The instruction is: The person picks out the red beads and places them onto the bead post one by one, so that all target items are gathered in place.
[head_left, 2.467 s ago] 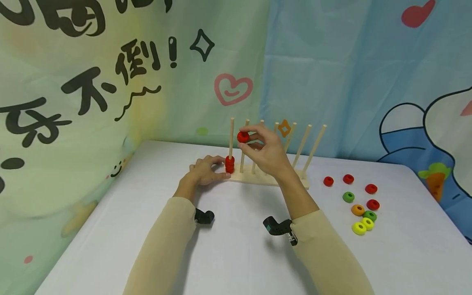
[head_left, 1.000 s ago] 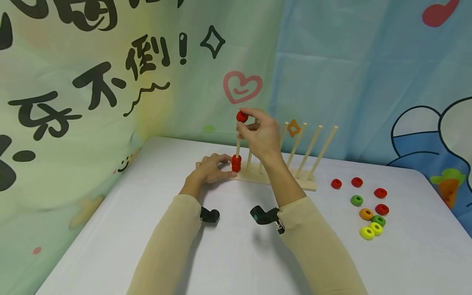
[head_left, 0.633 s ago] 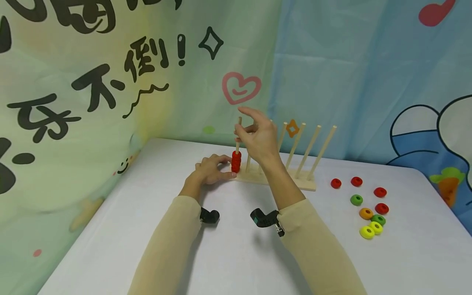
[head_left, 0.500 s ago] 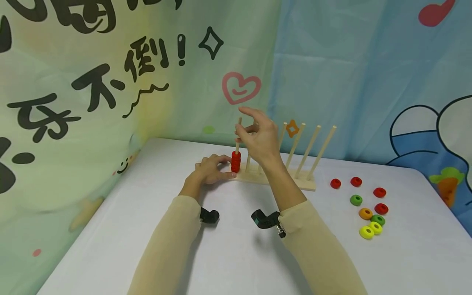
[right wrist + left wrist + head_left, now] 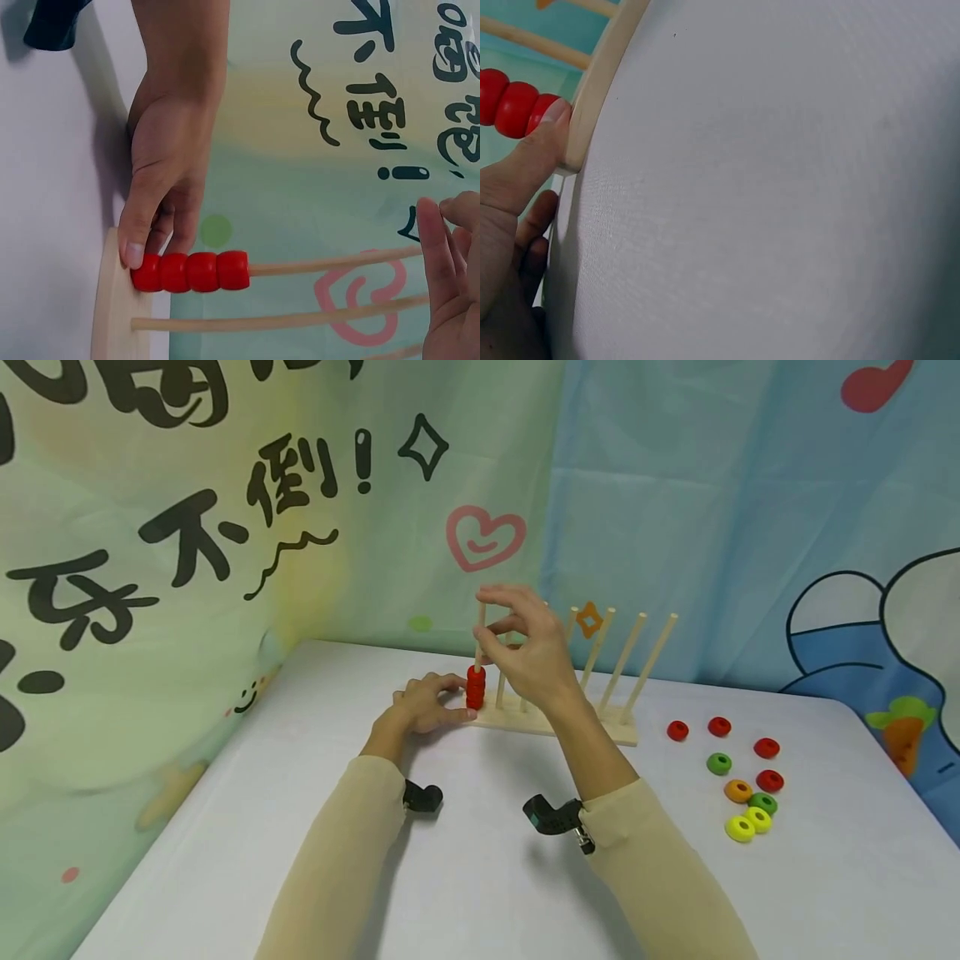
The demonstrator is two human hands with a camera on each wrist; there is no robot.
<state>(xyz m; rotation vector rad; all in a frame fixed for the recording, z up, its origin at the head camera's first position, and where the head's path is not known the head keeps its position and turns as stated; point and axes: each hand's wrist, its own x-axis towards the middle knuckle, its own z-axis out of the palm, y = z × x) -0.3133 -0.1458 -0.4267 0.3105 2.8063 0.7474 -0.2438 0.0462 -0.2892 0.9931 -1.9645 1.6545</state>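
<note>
A wooden peg stand point(image 5: 551, 725) with a row of upright pegs stands at the back of the table. Several red beads point(image 5: 476, 688) are stacked on its leftmost peg. My left hand point(image 5: 422, 704) grips that end of the base, thumb on the wood beside the lowest bead point(image 5: 544, 110) and the other fingers behind. My right hand point(image 5: 534, 647) is around the upper part of the same peg, its thumb and fingers apart with no bead between them. In the right wrist view, bare peg point(image 5: 330, 264) shows between the stack and my right fingers point(image 5: 435, 240).
To the right of the stand lie loose beads: several red ones point(image 5: 767, 747), two green point(image 5: 719, 763), one orange point(image 5: 738, 791) and two yellow point(image 5: 739, 829). A printed cloth backdrop point(image 5: 637, 485) hangs behind the table point(image 5: 480, 877).
The right hand carried a red bead over the leftmost peg and let it go; it dropped onto the stack. The right hand has since lowered slightly. The left hand keeps its grip.
</note>
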